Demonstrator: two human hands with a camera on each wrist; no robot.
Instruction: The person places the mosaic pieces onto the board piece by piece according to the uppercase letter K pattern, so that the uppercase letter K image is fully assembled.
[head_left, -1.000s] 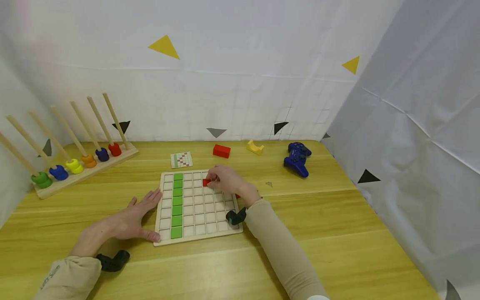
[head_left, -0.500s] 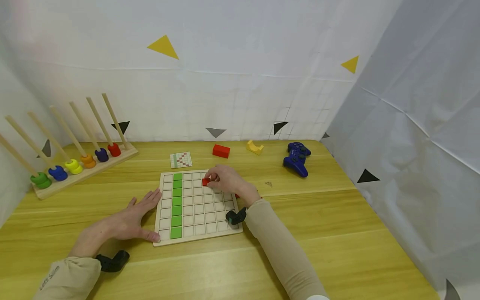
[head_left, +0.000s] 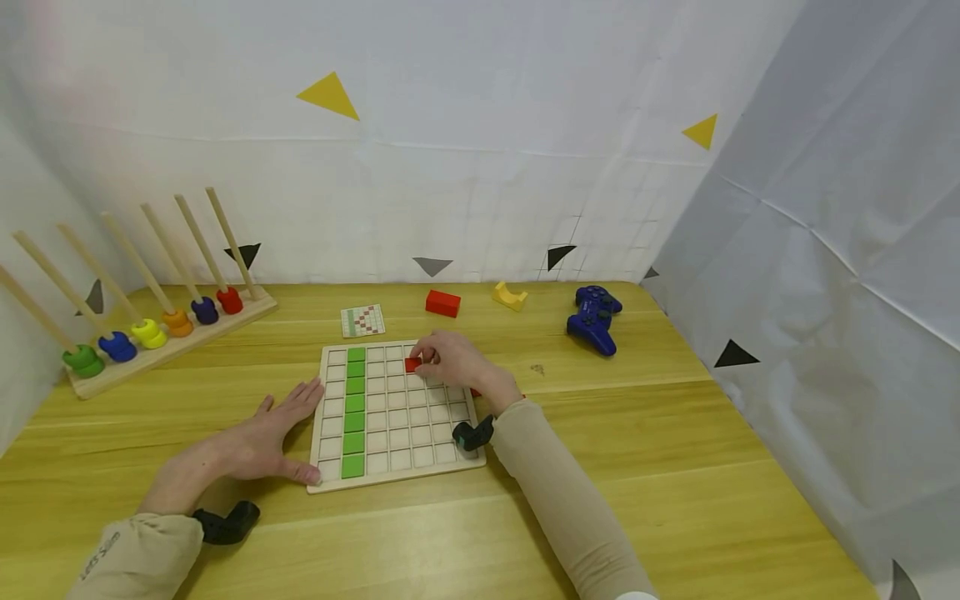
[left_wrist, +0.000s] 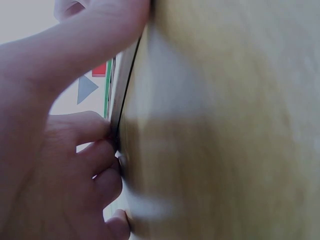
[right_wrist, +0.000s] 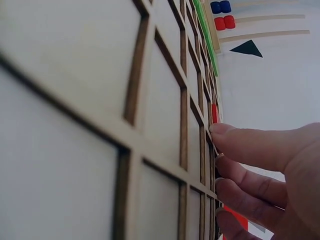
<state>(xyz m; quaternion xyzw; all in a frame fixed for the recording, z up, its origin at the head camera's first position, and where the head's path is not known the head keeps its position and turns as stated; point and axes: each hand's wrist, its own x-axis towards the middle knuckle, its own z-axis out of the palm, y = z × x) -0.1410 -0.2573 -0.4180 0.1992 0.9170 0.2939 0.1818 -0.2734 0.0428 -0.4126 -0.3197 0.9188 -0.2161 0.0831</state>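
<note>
A wooden grid board [head_left: 397, 482] lies on the table with a column of green tiles [head_left: 354, 421] set in it. My left hand [head_left: 258, 437] is spread along the board's left side, fingertips and thumb right at the edge; the left wrist view shows the fingers [left_wrist: 95, 160] against that edge. Near the board's far side, a red tile [head_left: 412, 365] sits in a cell. My right hand [head_left: 453, 358] is over it, and in the right wrist view the thumb [right_wrist: 240, 142] tip is right beside the red tile [right_wrist: 214, 113], with the other fingers relaxed over the grid.
Behind the board are a small pattern card [head_left: 363, 320], a red block [head_left: 443, 302], a yellow arch block [head_left: 510, 296] and a blue game controller [head_left: 594, 319]. A peg stand [head_left: 172, 343] with coloured beads is at left. Red pieces [head_left: 475, 392] peek out beneath the right wrist.
</note>
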